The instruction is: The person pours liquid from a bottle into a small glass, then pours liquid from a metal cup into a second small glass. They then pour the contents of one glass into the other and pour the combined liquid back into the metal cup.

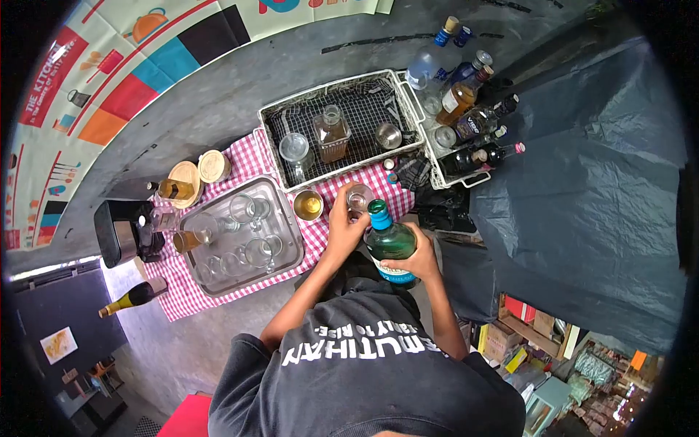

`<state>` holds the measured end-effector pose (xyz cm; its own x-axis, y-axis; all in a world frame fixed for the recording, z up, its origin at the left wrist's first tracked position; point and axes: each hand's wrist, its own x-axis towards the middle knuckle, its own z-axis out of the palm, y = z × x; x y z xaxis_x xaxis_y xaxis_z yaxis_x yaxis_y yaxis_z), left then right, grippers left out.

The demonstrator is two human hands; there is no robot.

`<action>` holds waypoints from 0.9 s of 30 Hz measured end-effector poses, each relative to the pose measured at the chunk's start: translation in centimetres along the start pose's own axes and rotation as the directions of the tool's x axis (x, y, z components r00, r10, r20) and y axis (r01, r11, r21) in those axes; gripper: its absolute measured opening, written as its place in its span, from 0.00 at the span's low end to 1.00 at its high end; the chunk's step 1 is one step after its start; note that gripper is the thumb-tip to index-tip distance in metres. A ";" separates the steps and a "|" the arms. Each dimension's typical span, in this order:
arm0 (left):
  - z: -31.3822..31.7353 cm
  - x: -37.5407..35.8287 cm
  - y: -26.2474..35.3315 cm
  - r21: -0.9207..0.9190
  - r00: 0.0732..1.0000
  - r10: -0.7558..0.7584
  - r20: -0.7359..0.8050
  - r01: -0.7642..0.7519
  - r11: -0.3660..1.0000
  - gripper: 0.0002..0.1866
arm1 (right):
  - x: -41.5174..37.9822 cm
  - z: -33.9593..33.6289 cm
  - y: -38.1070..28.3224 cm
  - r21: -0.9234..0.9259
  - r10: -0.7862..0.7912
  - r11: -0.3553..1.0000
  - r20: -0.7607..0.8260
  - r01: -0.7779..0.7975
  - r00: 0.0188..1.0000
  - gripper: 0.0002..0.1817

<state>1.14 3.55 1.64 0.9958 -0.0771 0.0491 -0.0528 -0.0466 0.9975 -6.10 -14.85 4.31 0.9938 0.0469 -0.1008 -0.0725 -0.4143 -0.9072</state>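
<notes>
My right hand (416, 256) is wrapped round a big green bottle (391, 242) with a blue cap or band at its neck and a white and blue label low down. The bottle stands close in front of my body, its neck pointing away from me. A small clear glass (359, 197) is in my left hand (345, 227), with the fingers closed round its side, just left of the bottle's neck. To the left of that hand, a metal cup (308, 205) with yellowish liquid sits on the red-and-white checked cloth (247, 155).
A metal tray (291, 256) of glass mugs lies left. Behind the cloth, a wire basket (349, 177) holds a square decanter (333, 135), a glass jar (295, 149) and a metal cup (388, 135). Several bottles (459, 100) crowd a rack at right. A dark bottle (138, 295) lies far left.
</notes>
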 end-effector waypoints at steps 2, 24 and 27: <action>-0.3 -0.2 -0.1 -0.058 0.999 -0.036 0.019 0.037 0.998 0.29 | -0.7 0.5 -0.2 0.032 0.059 0.998 0.010 -0.059 0.998 0.37; -4.6 -3.1 -0.8 -0.022 0.985 -0.063 0.161 0.068 0.997 0.28 | -6.1 5.3 -2.4 -0.174 0.230 0.956 -0.054 -0.236 0.972 0.33; -4.9 -3.2 -1.3 -0.003 0.989 -0.011 0.149 0.011 1.000 0.28 | -6.5 5.8 -1.9 -0.271 0.215 0.933 -0.112 -0.238 0.970 0.33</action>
<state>-1.60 8.78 0.43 0.9740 -0.2246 0.0301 -0.0411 -0.0441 0.9982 -12.93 -9.11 4.36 0.9581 -0.1456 -0.2466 -0.2810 -0.6439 -0.7116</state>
